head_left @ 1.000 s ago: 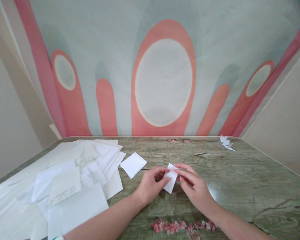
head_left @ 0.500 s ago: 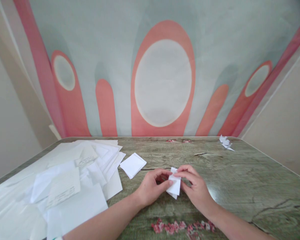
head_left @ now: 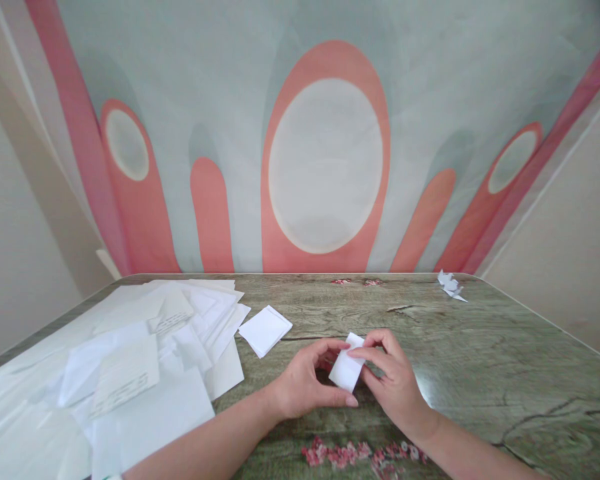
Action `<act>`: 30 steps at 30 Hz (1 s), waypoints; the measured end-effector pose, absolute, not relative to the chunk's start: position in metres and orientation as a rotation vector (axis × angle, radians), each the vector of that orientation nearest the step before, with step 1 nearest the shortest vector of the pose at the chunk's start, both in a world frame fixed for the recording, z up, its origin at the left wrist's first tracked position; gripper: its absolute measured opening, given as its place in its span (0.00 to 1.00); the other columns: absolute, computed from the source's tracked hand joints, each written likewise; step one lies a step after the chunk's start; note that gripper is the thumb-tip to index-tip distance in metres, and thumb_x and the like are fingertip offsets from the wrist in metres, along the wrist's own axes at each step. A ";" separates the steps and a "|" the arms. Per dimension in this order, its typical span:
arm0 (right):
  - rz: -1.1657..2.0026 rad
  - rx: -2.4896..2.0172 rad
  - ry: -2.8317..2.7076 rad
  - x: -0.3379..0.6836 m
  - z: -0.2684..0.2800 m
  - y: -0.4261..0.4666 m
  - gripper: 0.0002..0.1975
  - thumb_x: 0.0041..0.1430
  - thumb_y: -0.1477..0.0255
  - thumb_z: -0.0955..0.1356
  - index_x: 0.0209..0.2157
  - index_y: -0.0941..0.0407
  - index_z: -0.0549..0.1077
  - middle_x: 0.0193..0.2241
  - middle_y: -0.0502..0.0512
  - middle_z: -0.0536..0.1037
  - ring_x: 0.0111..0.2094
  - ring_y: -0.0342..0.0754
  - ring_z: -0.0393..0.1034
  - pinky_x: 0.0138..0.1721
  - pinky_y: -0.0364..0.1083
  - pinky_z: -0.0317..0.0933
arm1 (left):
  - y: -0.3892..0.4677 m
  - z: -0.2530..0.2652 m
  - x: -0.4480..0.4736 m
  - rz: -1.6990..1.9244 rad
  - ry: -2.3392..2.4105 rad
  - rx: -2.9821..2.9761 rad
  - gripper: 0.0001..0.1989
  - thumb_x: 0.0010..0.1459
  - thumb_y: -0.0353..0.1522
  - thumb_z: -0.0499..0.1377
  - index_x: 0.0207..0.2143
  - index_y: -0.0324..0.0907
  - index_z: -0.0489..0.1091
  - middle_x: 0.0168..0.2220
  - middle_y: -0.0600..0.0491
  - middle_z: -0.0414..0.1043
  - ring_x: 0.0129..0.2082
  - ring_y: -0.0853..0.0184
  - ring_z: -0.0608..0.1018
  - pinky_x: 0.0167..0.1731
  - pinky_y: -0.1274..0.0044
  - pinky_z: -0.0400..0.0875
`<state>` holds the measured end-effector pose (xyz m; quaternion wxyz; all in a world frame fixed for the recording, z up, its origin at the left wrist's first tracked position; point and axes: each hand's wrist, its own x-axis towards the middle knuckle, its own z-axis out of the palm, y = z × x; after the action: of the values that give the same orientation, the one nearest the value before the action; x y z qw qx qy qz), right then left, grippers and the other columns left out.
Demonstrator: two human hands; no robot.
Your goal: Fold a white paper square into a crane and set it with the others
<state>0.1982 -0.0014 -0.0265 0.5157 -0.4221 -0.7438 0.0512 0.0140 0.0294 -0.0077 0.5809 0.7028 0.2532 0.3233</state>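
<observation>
Slip: white paper, small, folded; lower centre of the frame, held up between both hands, apparently just above the desk. The slip stands tilted, its top leaning right.

Right hand: fingers clamped on the slip, the index laid across its face, the thumb at its right edge; probably so placed to steady the paper and keep its layers from springing apart.

Left hand: index at the slip's upper left, thumb stretched below its bottom corner, the two well apart with the paper between. Whether they press on its edges cannot be told. The spread seems meant to frame the slip and leave its face free.

Square: flat folded paper, left of the hands, near yet clear of them; presumably set within easy reach.

Pile: loose sheets, overlapping, some lettered; lower left of the frame, likely kept aside to leave working room.

Figure: pointed folded paper, far right edge of the desk, well apart from the hands, perhaps to spare it from being crushed.

Changes against half a second ago: left thumb, then on the slip's face, now lies below it; the layer jutting beneath the slip no longer shows. Square, pile and figure unmoved.
</observation>
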 end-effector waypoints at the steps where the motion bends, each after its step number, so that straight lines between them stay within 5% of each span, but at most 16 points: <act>1: 0.122 -1.022 -1.789 0.198 -0.026 -0.001 0.15 0.51 0.82 0.64 0.37 0.51 0.74 0.33 0.53 0.63 0.35 0.47 0.63 0.35 0.46 0.61 | 0.029 -0.008 0.014 0.754 0.601 1.675 0.37 0.35 0.30 0.70 0.50 0.40 0.62 0.42 0.48 0.70 0.40 0.63 0.72 0.40 0.73 0.66; 4: 0.126 -1.045 -1.782 0.198 -0.025 -0.001 0.16 0.51 0.82 0.63 0.37 0.51 0.74 0.33 0.53 0.63 0.35 0.47 0.63 0.36 0.47 0.62 | 0.028 -0.007 0.014 0.766 0.628 1.753 0.38 0.36 0.28 0.69 0.52 0.41 0.60 0.47 0.46 0.67 0.45 0.60 0.71 0.43 0.72 0.65; 10: 0.131 -1.057 -1.783 0.199 -0.027 0.000 0.15 0.51 0.82 0.63 0.37 0.51 0.74 0.34 0.53 0.63 0.36 0.48 0.63 0.37 0.47 0.62 | 0.026 -0.005 0.017 0.842 0.599 1.769 0.24 0.52 0.22 0.54 0.52 0.41 0.59 0.47 0.47 0.69 0.45 0.65 0.72 0.45 0.73 0.67; 30: 0.107 -1.021 -1.886 0.192 -0.026 -0.005 0.21 0.53 0.82 0.61 0.45 0.48 0.72 0.35 0.55 0.66 0.38 0.48 0.64 0.36 0.47 0.64 | 0.028 -0.016 0.017 0.957 0.926 1.934 0.21 0.49 0.23 0.55 0.46 0.43 0.69 0.41 0.52 0.75 0.40 0.63 0.76 0.41 0.76 0.69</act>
<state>0.1920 -0.0047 -0.0260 0.4768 -0.4179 -0.7721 0.0439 0.0167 0.0281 -0.0161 0.3865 0.7597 0.3636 0.3759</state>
